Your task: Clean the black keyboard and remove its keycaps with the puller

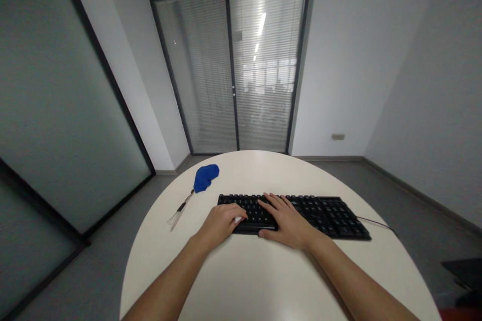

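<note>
A black keyboard [327, 215] lies across the table in front of me. My left hand [223, 220] is at its left end, fingers curled in a pinch around a small white object [238, 219], which is mostly hidden by the fingers. Those fingertips are over the keys near the front edge. My right hand [284, 218] rests on the middle of the keyboard with its fingers stretched out and the thumb by the front edge, covering some keys.
On the round white table [241, 276], a blue cloth [205, 177] lies at the back left. Slender tools [181, 207] with a dark band lie beside it, their kind unclear. A thin cable [376, 222] leads off the right edge. Beyond stands a glass partition with blinds [231, 70].
</note>
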`<state>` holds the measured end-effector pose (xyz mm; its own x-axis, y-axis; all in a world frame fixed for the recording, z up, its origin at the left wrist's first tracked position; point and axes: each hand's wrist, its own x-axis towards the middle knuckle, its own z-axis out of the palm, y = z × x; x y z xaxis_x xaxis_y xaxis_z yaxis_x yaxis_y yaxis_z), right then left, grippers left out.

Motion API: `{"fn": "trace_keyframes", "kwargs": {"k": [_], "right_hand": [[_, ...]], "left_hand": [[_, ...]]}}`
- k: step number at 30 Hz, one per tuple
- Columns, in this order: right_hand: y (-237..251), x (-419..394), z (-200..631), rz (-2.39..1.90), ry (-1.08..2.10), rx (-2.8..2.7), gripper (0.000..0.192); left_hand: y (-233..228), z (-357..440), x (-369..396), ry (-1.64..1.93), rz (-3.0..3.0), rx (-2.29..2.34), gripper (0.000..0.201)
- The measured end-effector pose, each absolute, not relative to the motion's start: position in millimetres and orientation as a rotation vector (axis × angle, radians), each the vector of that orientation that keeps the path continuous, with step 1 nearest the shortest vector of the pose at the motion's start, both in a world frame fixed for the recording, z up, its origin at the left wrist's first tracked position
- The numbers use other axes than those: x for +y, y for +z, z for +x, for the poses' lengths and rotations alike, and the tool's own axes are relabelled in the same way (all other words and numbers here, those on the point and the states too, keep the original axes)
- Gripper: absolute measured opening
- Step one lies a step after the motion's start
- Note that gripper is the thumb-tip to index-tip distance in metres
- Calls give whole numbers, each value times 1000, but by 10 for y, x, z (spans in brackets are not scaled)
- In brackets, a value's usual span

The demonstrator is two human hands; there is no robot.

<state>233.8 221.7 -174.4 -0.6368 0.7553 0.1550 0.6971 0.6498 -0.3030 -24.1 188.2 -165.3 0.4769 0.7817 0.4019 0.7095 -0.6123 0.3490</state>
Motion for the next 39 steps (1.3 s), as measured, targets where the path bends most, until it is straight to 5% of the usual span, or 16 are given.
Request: {"fn": "trace_keyframes", "kwargs": {"k": [18, 26, 39], "right_hand": [[-1750, 2216, 2343, -1179, 289, -2619, 93], [-1729, 2210, 2344, -1177, 311, -2611, 94], [-1724, 2207, 2324, -1194, 288, -2624, 93]], "left_hand": [[-1610, -66, 1739, 736, 2682, 991, 18], [-1751, -293, 1982, 1076, 2324, 1774, 27], [-1742, -281, 1980, 951, 2364, 1761, 22]]}}
